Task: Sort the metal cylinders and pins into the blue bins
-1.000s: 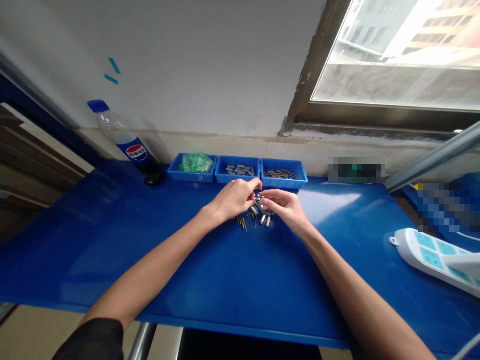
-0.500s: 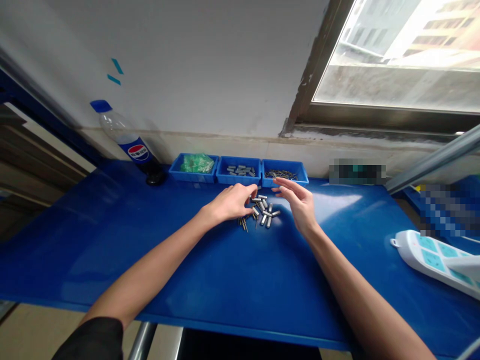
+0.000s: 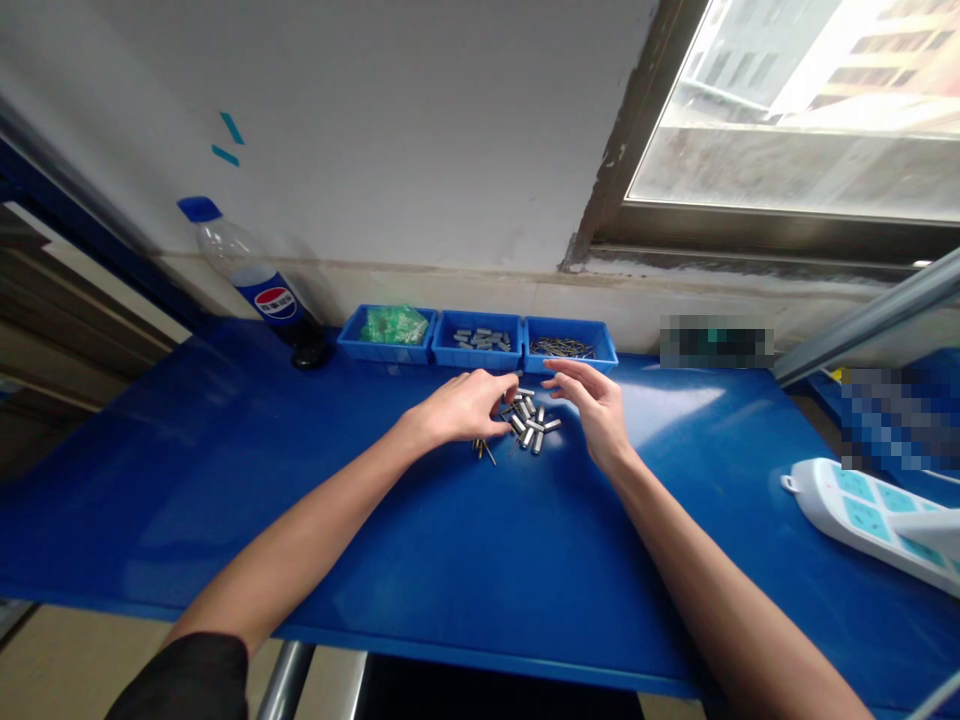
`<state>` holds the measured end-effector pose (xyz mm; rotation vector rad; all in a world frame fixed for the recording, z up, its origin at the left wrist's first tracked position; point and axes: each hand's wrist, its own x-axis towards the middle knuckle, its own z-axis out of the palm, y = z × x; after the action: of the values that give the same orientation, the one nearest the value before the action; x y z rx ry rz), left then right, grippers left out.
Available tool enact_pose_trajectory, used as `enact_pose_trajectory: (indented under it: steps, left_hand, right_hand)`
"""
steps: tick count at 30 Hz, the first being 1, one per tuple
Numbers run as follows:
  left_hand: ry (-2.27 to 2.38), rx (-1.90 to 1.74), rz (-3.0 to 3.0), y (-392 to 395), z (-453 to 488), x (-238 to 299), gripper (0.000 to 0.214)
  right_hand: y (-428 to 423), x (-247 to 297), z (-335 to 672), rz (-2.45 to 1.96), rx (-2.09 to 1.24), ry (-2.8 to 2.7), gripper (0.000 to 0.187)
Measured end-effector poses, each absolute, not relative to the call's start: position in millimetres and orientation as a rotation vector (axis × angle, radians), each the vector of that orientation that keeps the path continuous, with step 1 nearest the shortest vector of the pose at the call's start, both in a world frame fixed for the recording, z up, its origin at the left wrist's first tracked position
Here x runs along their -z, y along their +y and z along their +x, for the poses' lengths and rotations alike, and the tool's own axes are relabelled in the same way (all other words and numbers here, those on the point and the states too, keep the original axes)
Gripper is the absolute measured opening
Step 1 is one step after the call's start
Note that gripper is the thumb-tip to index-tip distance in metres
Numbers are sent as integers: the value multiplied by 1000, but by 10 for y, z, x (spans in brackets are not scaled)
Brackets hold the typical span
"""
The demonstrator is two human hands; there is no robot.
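Metal pieces (image 3: 524, 410): loose heap on the desk (image 3: 450, 560), in front of the middle bin (image 3: 477, 358).
Pins (image 3: 485, 452): in front of the middle bin, beside the heap.
Left hand (image 3: 463, 408): in front of the middle bin, thumb and forefinger parted.
Right hand (image 3: 600, 408): front-right of the middle bin, fingers loosely spread.

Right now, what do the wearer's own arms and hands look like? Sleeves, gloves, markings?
Black, cloth-looking sleeve ends near the left elbow; left forearm bare. Right forearm bare, no sleeve in view. Left hand and right hand ungloved. No watch, bracelet or markings visible.
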<state>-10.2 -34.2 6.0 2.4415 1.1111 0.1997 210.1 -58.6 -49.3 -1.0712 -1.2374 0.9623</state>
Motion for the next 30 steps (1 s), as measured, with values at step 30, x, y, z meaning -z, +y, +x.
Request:
enact_pose_trajectory:
  steps: [30]
  left_hand:
    - [1095,-448,2469,-324,-29,-37,21]
  right_hand:
    - [-616,452,2055,-1086,-1049,-1253,31]
